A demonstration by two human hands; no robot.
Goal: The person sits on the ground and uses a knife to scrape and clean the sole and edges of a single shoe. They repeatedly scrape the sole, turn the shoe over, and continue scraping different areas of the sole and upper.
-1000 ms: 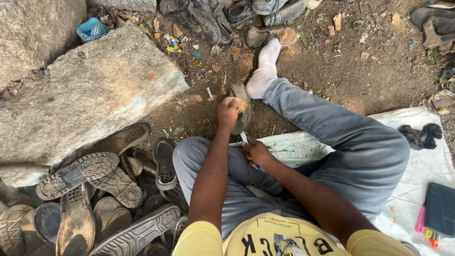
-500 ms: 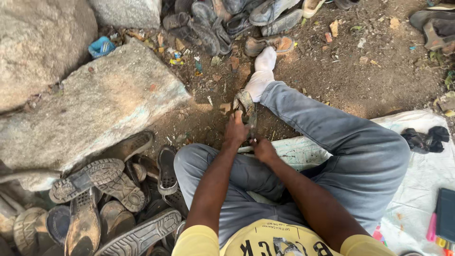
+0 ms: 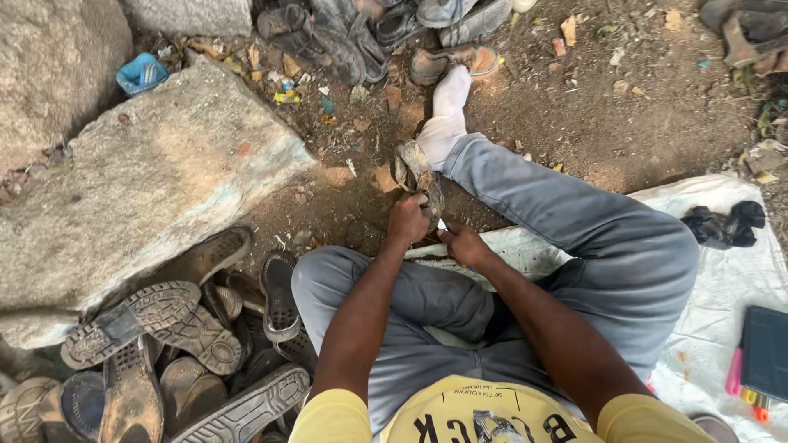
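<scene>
Centre of frame: left hand (image 3: 408,220) has its fingers clenched round a worn, dirt-caked grey shoe sole (image 3: 417,174), held just above the bare earth beside the white-socked foot (image 3: 444,123). Right hand (image 3: 465,244), just beside it, pinches a small pale tool (image 3: 442,225) against the sole's lower end; what kind of tool, I cannot tell. Lower left: heap of dusty old sandals and soles (image 3: 164,344) below a big grey stone slab (image 3: 139,180); white woven sheet (image 3: 722,279) at right.
</scene>
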